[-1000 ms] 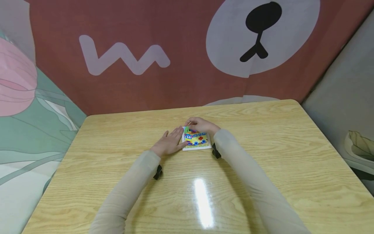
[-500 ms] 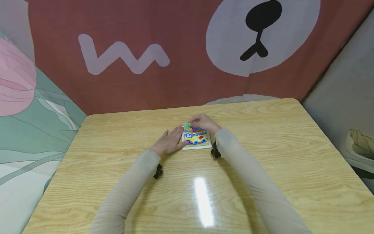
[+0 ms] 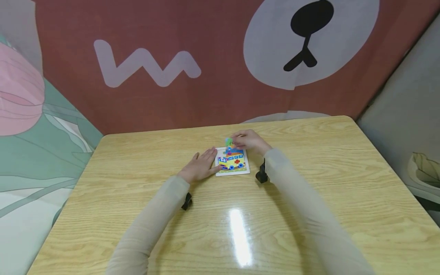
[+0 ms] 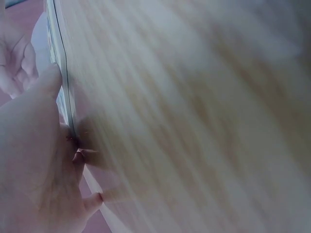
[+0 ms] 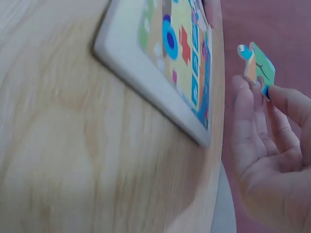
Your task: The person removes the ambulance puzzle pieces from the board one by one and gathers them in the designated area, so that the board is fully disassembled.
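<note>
A jigsaw puzzle board (image 3: pixel 234 173) with a white frame lies on the table, showing a yellow ambulance picture. My left hand (image 3: pixel 199 167) lies at the board's left side with straight fingers, its thumb over the lower left edge. Above the board's far edge, my right hand (image 3: pixel 251 140) pinches a puzzle piece (image 5: pixel 263 66) between thumb and fingertips. That piece is mostly green, with blue knobs and an orange part. A pale gap shows at the upper left of the board's picture. In the left wrist view, the board is seen edge-on beside the left thumb (image 4: pixel 51 80).
The wooden table (image 3: pixel 137 160) carries the board near its far side. Behind it rises a reddish-brown cloth (image 3: pixel 206 103) with a bear's muzzle print. A glare streak crosses the front of the table. A grey surface (image 3: pixel 409 95) borders the right.
My right hand has lifted the green puzzle piece off the board's upper left and carried it up and to the right. The left hand has stayed in place.
</note>
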Action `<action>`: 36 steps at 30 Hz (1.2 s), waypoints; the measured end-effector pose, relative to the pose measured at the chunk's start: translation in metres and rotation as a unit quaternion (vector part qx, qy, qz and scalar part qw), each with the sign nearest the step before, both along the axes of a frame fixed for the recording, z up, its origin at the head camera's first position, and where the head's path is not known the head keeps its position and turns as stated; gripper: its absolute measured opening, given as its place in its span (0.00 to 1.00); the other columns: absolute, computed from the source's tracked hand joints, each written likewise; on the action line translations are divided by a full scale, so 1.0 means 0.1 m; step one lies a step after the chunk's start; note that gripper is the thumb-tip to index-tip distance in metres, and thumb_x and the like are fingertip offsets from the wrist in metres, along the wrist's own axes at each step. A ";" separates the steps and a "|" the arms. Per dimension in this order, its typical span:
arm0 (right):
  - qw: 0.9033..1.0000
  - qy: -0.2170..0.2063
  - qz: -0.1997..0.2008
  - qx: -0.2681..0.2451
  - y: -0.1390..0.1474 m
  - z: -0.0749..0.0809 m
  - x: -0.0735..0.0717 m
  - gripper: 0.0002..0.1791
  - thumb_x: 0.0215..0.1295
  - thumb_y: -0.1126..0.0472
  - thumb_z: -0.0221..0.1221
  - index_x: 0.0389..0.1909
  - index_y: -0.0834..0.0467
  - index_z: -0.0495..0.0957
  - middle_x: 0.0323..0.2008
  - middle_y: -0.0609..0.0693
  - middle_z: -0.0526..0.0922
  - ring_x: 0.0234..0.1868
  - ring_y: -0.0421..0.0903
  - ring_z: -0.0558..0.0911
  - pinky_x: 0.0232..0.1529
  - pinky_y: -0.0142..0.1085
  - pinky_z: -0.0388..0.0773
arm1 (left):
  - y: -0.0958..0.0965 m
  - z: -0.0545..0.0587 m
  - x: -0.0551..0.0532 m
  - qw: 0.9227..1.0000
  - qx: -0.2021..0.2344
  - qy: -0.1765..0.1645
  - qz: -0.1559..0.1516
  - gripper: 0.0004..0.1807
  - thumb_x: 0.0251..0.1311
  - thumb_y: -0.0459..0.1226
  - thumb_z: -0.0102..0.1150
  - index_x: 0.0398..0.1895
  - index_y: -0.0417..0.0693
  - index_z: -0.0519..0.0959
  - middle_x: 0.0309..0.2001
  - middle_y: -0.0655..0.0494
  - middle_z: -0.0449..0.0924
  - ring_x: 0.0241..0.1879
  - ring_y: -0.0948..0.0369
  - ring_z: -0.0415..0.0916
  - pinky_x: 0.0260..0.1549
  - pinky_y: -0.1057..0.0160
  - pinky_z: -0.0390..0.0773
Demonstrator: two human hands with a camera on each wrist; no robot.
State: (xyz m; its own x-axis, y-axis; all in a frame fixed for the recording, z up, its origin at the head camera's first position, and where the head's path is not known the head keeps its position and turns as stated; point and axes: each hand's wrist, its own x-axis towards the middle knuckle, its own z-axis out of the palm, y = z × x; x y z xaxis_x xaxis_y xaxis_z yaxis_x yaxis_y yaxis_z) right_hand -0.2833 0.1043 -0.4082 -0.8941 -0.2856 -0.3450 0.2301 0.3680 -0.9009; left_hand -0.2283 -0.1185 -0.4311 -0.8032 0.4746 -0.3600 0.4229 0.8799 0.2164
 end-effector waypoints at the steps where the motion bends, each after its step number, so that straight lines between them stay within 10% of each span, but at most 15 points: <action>1: 1.000 0.002 -0.001 -0.002 0.03 0.00 0.00 0.21 0.72 0.60 0.50 0.62 0.64 0.71 0.56 0.63 0.77 0.39 0.37 0.81 0.53 0.37 0.80 | 0.00 0.00 0.00 1.000 0.001 0.000 0.000 0.44 0.69 0.64 0.29 0.77 0.49 0.35 0.78 0.55 0.31 0.78 0.58 0.33 0.75 0.45 0.38; 24: 0.999 0.025 -0.025 -0.008 0.75 0.09 0.03 0.24 0.72 0.62 0.50 0.66 0.67 0.65 0.55 0.57 0.75 0.36 0.28 0.80 0.58 0.37 0.77 | 0.01 0.03 0.04 1.000 0.000 0.004 -0.003 0.43 0.69 0.63 0.30 0.77 0.49 0.36 0.78 0.55 0.32 0.78 0.58 0.33 0.75 0.46 0.38; 36: 0.999 0.026 -0.030 -0.001 1.05 0.08 0.08 0.27 0.72 0.60 0.51 0.67 0.69 0.63 0.33 0.33 0.78 0.35 0.27 0.79 0.46 0.26 0.79 | 0.00 0.03 0.04 1.000 0.003 0.006 -0.003 0.43 0.69 0.63 0.30 0.77 0.49 0.36 0.78 0.55 0.32 0.78 0.57 0.33 0.75 0.45 0.38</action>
